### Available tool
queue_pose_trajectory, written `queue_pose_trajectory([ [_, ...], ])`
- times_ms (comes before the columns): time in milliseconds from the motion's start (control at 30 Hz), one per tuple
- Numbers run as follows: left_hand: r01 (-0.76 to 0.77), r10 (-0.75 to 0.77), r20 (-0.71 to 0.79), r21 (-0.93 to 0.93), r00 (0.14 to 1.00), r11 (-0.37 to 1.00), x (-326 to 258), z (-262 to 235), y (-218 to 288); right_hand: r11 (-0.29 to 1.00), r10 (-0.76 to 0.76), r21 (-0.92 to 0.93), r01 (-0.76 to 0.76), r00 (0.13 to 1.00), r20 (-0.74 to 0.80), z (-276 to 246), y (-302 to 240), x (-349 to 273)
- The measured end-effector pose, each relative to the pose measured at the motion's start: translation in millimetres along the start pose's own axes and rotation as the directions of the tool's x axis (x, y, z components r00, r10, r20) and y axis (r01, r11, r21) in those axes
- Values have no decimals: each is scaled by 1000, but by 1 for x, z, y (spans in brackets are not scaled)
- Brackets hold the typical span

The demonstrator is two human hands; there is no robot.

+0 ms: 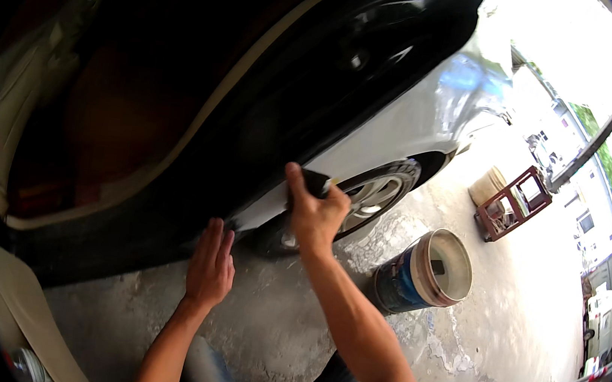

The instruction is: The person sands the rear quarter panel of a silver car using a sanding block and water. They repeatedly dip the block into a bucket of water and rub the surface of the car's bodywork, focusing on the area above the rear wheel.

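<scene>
My right hand [316, 213] grips a small black block [314, 183] beside the lower edge of the car body, just left of the front wheel [379, 197]. Its thumb points up, and the fingers wrap round the far side of the block. Lower and to the left, my left hand [213, 265] is stretched out with its fingers straight and close together, fingertips at the bottom edge of the dark sill [157, 238]. Pale grey paint covers the fender [380, 135], while the door frame area [320, 64] looks glossy black.
A blue bucket [403, 281] with a pale rim and something dark inside stands right of my right forearm. Farther off are a reddish-brown cart [513, 205] and a beige bucket [486, 185]. An open car door [15, 294] is at lower left.
</scene>
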State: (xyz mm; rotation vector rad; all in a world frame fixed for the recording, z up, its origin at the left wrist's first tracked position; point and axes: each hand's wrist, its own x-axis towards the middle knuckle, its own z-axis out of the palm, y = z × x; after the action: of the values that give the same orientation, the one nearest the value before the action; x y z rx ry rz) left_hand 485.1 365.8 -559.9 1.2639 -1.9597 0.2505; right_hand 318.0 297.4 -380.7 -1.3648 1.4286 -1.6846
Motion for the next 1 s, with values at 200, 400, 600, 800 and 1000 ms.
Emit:
queue_pose_trajectory([
  [200,-233,233,-29,-2,972,972,145,-22,45,951,-252,-211,225,961,-111,-71,-57,112],
  [400,-416,414,-69,-17,908,909,232,-26,65,962,-230,-205,182,942,-243,-106,-102,194],
  [600,-416,415,-41,-6,909,909,232,-24,58,953,-244,-205,224,967,-79,-94,-75,163],
  [800,-420,418,-73,-17,906,907,232,-19,64,955,-285,-139,262,939,-190,-98,-82,170],
  [1000,-411,410,-58,-5,910,912,229,-24,61,969,-223,-120,215,973,-59,-103,-93,174],
])
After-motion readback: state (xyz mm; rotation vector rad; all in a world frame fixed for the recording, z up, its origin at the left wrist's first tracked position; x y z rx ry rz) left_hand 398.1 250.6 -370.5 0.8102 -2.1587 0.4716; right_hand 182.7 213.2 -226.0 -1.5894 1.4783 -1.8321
